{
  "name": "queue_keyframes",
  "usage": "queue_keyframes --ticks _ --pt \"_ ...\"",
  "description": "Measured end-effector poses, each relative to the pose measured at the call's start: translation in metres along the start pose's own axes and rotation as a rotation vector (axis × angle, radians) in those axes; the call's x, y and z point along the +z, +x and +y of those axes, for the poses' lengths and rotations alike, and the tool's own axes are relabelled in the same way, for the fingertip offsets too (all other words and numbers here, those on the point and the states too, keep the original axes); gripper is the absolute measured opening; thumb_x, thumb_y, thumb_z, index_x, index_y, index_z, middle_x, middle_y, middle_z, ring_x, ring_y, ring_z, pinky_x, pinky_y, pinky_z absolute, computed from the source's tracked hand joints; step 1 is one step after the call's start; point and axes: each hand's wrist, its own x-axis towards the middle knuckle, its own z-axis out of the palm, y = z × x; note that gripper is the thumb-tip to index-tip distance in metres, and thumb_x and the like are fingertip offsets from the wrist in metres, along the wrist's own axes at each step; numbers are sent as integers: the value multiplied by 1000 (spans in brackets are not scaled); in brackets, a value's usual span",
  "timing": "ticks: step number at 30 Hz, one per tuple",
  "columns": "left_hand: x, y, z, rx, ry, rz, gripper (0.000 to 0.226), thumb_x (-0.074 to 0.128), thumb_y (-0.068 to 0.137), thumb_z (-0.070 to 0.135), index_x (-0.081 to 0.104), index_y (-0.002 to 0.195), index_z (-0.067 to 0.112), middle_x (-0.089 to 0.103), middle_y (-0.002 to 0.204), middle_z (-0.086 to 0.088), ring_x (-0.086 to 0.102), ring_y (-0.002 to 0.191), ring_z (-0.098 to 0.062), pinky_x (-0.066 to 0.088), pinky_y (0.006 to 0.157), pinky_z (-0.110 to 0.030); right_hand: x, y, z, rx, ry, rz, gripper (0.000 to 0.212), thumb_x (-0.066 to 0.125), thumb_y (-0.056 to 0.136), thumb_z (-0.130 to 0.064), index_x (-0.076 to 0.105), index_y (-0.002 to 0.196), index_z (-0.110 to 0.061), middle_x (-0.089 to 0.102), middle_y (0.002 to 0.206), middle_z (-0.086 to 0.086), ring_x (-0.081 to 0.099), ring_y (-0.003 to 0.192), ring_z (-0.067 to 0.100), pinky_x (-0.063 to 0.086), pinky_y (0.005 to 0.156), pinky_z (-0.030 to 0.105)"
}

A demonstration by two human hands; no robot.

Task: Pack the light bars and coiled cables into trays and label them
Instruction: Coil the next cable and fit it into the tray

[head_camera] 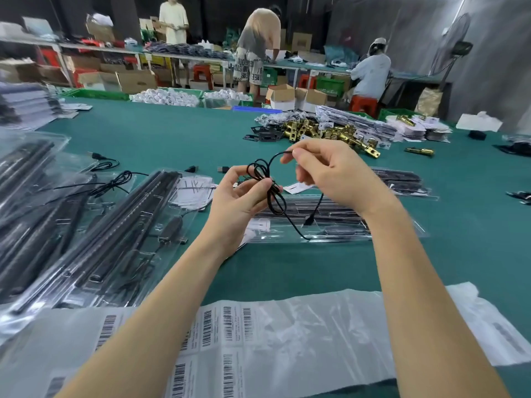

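- Trays (26, 214) at 9 o'clock cut off by left edge.
- Barcode labels (227, 323) at 6: print too small to read.
- Cable (270, 191) partly hidden in left hand (238, 202).

White adhesive barcode labels (227, 326) on a backing sheet, at 6 o'clock on the green table: black barcodes with small print beneath, too fine to read. Patterned black-and-white shorts (248, 67) on the standing person at 12 o'clock: large block letters, fragments "REE" and "OU" legible, the rest unclear. No other text readable.
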Motion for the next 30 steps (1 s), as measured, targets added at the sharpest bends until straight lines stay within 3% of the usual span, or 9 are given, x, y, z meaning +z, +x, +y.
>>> queue_keyframes --ticks 3,5,8,10,14,18,24,30 --pt "-3 0 2 -62 -13 -7 21 67 92 6 56 109 14 69 96 -10 67 91 -28 54 88 -36 8 -5 17 97 11 62 25 45 107 -28 69 105 -25 42 66 8 37 61 30 37 62 37" --pt "-3 0 0 -72 -2 14 26 69 91 6 56 113 11 68 101 -14 69 87 -25 56 86 -34 9 -6 26 264 -30 13 25 39 108 -26 63 104 -21 46 68 4 38 61 22 36 63 34" --pt "-2 0 -3 -45 27 49 26 70 90 6 55 111 12 69 103 -18 73 85 -23 57 79 -28 1 -4 22 457 86 -198 17 35 106 -17 51 100 -16 65 70 1 43 59 14 44 58 29" --pt "-3 1 -3 -22 55 60 25 72 89 7 56 106 16 71 102 -17 72 88 -24 55 81 -28 -3 -5 16 447 232 -351 10 41 107 -17 48 102 -12 75 84 7 48 58 13 50 57 28" --pt "-2 -1 -1 30 88 17 22 76 87 8 60 99 18 74 95 -13 70 83 -27 57 80 -33 -6 -12 4 331 325 -543 12 60 101 -20 60 105 -8 75 101 16 56 59 16 55 62 29" --pt "4 -3 2 49 54 -33 21 77 85 7 61 96 16 75 97 -17 72 79 -27 57 71 -28 4 -7 0 346 217 -365 10 70 95 -22 71 97 -13 77 87 10 63 55 11 46 46 17" --pt "2 -4 1 0 -25 -25 18 71 88 6 59 102 9 73 99 -16 72 85 -28 58 81 -32 17 1 3 374 222 -122 24 75 90 -32 64 88 -10 75 71 11 67 51 17 48 46 19" --pt "3 -6 0 -85 -127 -123 20 72 81 16 62 98 12 73 110 -16 70 95 -26 57 90 -33 18 -2 4 468 124 -186 41 70 91 -44 66 82 -5 74 67 10 74 60 21 54 50 21"
